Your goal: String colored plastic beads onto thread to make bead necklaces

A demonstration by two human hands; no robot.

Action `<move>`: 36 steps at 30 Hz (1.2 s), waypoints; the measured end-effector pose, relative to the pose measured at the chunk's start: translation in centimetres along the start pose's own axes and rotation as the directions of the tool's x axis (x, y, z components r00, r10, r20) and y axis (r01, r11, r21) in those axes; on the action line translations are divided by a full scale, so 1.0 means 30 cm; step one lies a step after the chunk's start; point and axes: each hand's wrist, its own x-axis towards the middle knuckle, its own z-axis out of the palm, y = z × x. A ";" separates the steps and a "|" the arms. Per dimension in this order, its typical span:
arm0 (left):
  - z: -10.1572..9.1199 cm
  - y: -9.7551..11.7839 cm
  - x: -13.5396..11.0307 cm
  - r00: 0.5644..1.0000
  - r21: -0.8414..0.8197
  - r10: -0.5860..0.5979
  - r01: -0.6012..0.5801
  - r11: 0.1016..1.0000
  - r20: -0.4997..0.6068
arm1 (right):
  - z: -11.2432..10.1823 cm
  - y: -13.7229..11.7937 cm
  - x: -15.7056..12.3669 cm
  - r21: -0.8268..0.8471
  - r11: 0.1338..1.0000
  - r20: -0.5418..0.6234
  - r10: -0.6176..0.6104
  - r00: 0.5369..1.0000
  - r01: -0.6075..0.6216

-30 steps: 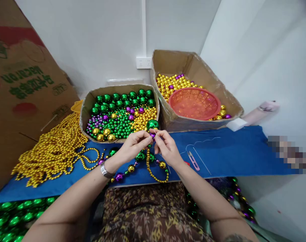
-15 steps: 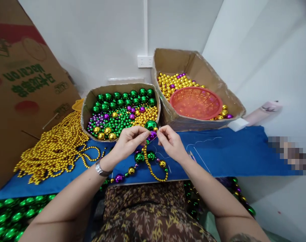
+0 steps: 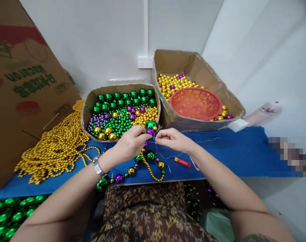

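My left hand (image 3: pixel 132 143), with a metal watch (image 3: pixel 99 166) at its wrist, is closed in a pinch on a thin white thread (image 3: pixel 150 142) in front of the bead box. My right hand (image 3: pixel 174 138) pinches the same thread a short gap to the right. A large green bead (image 3: pixel 151 125) and a purple bead (image 3: pixel 150 132) show just behind the fingertips. Below the hands, a gold bead strand (image 3: pixel 150 169) hangs in a loop onto the blue cloth. Mixed larger beads, including a gold bead (image 3: pixel 131 171) and a purple bead (image 3: pixel 119 178), lie beside it.
An open box (image 3: pixel 85 116) holds green, gold and purple beads. A larger carton (image 3: pixel 185 60) has gold beads and a red basket (image 3: pixel 195 112). Gold strands (image 3: pixel 54 148) are piled at left. A small red-and-yellow item (image 3: pixel 182 162) lies on the blue cloth (image 3: pixel 231 151).
My right hand has turned flatter and its forearm has swung right, uncovering the red-and-yellow item. My left hand has rolled slightly. The thread stays between both hands.
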 end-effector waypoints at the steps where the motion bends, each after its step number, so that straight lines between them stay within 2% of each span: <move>1: 0.018 -0.004 -0.007 0.998 0.076 0.046 -0.043 0.996 -0.034 | -0.001 -0.004 0.003 0.039 0.999 0.025 0.005 1.000 -0.006; 3: 0.048 -0.007 -0.016 0.992 0.163 0.108 -0.095 0.982 -0.072 | -0.002 -0.010 0.008 0.089 0.996 0.056 0.007 0.998 -0.012; 5: 0.066 -0.007 -0.013 0.987 0.172 0.118 -0.098 0.980 -0.110 | -0.003 -0.017 0.013 0.109 0.994 0.068 -0.002 0.998 -0.005; 8: 0.073 -0.003 0.008 0.979 0.112 0.062 -0.040 0.993 -0.193 | -0.003 -0.032 0.014 0.102 0.994 0.054 -0.033 0.998 0.028; 10: 0.072 -0.002 0.023 0.978 0.016 -0.017 0.020 1.000 -0.206 | -0.004 -0.042 0.012 0.079 0.996 0.014 -0.046 0.999 0.045; 13: 0.067 -0.005 0.035 0.980 -0.156 -0.118 0.093 0.983 -0.159 | -0.006 -0.050 0.009 0.046 0.998 -0.037 -0.038 0.999 0.040; 18: 0.041 -0.009 0.037 0.992 -0.278 -0.127 0.116 0.954 -0.024 | -0.016 -0.047 0.010 -0.019 0.998 -0.060 -0.066 0.996 0.065; 23: 0.022 -0.015 0.040 0.976 -0.377 -0.176 0.211 0.902 0.125 | -0.023 -0.046 0.012 -0.117 0.990 -0.050 -0.088 0.995 0.081; 28: 0.041 -0.019 0.055 0.948 -0.456 -0.300 0.317 0.832 0.111 | -0.016 -0.051 0.020 -0.163 0.981 -0.036 -0.112 0.993 0.105; 30: 0.037 -0.017 0.060 0.926 -0.523 -0.348 0.371 0.767 0.146 | -0.018 -0.053 0.021 -0.187 0.975 -0.043 -0.127 0.991 0.117; 32: 0.021 -0.016 0.057 0.892 -0.636 -0.405 0.432 0.640 0.198 | -0.030 -0.051 0.015 -0.225 0.966 -0.068 -0.145 0.987 0.126; 34: 0.000 -0.021 0.043 0.840 -0.780 -0.488 0.465 0.419 0.238 | -0.047 -0.040 0.002 -0.250 0.961 -0.138 -0.152 0.979 0.115; 36: -0.016 -0.031 0.024 0.785 -0.895 -0.564 0.414 0.167 0.258 | -0.060 -0.020 -0.016 -0.147 0.985 -0.266 -0.130 0.955 0.094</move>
